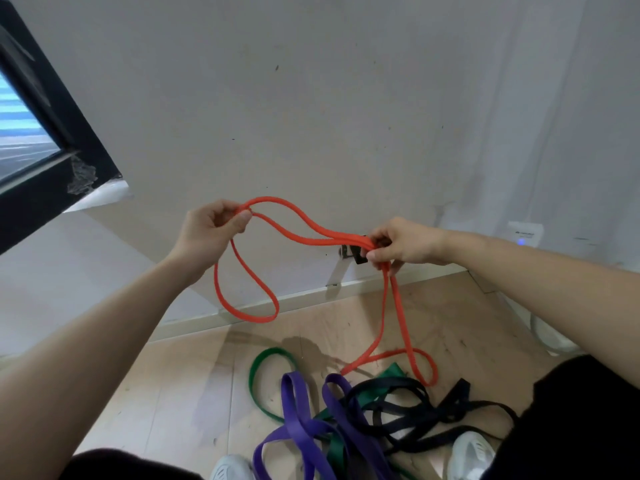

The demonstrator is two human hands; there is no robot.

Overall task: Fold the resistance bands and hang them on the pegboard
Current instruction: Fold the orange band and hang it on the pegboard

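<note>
An orange resistance band [294, 225] stretches between both hands in front of a white wall. My left hand [213, 228] pinches one bend of it, and a loop hangs down below that hand. My right hand [398, 245] grips several gathered strands, and from it two strands drop to the wooden floor. On the floor near my feet lie a purple band [304, 427], a green band [258, 375] and a black band [415, 407], tangled together. No pegboard is in view.
A white wall [311, 116] stands close ahead with a baseboard along the wooden floor [180, 393]. A dark window frame [52, 133] is at the left. A white device with a blue light [523, 237] sits at the right. My white shoes [472, 455] flank the pile.
</note>
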